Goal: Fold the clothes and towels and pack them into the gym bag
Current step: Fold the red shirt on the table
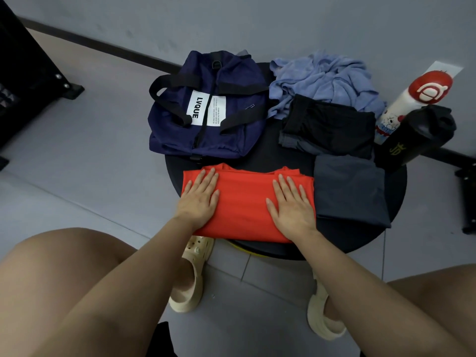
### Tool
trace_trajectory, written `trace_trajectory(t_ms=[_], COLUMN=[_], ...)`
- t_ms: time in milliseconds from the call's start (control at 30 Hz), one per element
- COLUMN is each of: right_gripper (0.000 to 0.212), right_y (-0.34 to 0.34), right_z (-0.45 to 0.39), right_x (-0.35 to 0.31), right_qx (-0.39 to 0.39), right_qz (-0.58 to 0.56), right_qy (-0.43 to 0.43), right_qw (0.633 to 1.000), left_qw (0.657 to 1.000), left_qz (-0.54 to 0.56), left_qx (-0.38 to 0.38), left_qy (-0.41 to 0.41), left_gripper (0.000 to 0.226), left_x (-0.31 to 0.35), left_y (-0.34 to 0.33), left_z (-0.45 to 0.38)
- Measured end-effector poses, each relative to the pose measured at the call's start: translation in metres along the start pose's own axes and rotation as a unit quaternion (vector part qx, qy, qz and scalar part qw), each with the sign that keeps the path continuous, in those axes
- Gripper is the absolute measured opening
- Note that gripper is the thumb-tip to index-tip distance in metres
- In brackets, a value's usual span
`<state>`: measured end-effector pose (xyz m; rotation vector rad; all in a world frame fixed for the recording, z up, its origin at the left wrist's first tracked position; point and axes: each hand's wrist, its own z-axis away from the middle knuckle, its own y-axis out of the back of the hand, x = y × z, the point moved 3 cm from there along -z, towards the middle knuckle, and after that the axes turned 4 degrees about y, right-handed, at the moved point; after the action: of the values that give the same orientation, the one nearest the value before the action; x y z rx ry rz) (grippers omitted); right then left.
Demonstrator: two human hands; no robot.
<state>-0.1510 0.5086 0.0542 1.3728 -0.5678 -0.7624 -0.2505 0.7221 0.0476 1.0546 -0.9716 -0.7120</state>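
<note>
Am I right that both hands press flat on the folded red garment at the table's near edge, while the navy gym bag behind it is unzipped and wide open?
Not quite. The head view shows the navy gym bag zipped shut, straps lying across it. The rest holds: the left hand and right hand press flat on the folded red garment at the table's near edge.

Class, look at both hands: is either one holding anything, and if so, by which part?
Nothing is held. The left hand and right hand lie flat, fingers straight, pressing the folded red garment.
</note>
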Motion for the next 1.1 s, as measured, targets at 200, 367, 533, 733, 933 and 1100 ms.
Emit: trace_trajectory(t_ms=[200,367,533,733,933,1100], right_gripper=[0.062,0.059,0.057,0.057,0.058,0.058], right_y=[0.008,0.003,-0.009,-0.011,-0.003,0.007], right_z=[0.003,0.015,0.015,0.015,0.017,0.044], right_x=[-0.011,-0.039,-0.045,-0.049,-0.044,-0.006], right_qx=[-0.002,-0.002,-0.045,-0.044,-0.045,-0.016], right_qz=[0.025,-0.012,0.009,0.008,0.017,0.029], right_qy=[0.009,0.080,0.066,0.056,0.071,0.022], right_qw=[1.000,0.997,0.997,0.997,0.996,0.999], left_qw=[0.990,0.951,0.906,0.873,0.777,0.810], left_qz=[0.108,0.233,0.287,0.312,0.477,0.459], left_qx=[0.031,0.057,0.040,-0.115,-0.089,0.017], left_qy=[0.086,0.196,0.309,0.358,0.401,0.365], left_gripper=[0.053,0.058,0.053,0.063,0.045,0.019], left_x=[-0.010,-0.017,-0.022,-0.025,-0.023,-0.011], left_y=[0.005,0.014,0.024,0.021,0.027,0.036], left_z=[0.015,0.031,0.042,0.053,0.057,0.052])
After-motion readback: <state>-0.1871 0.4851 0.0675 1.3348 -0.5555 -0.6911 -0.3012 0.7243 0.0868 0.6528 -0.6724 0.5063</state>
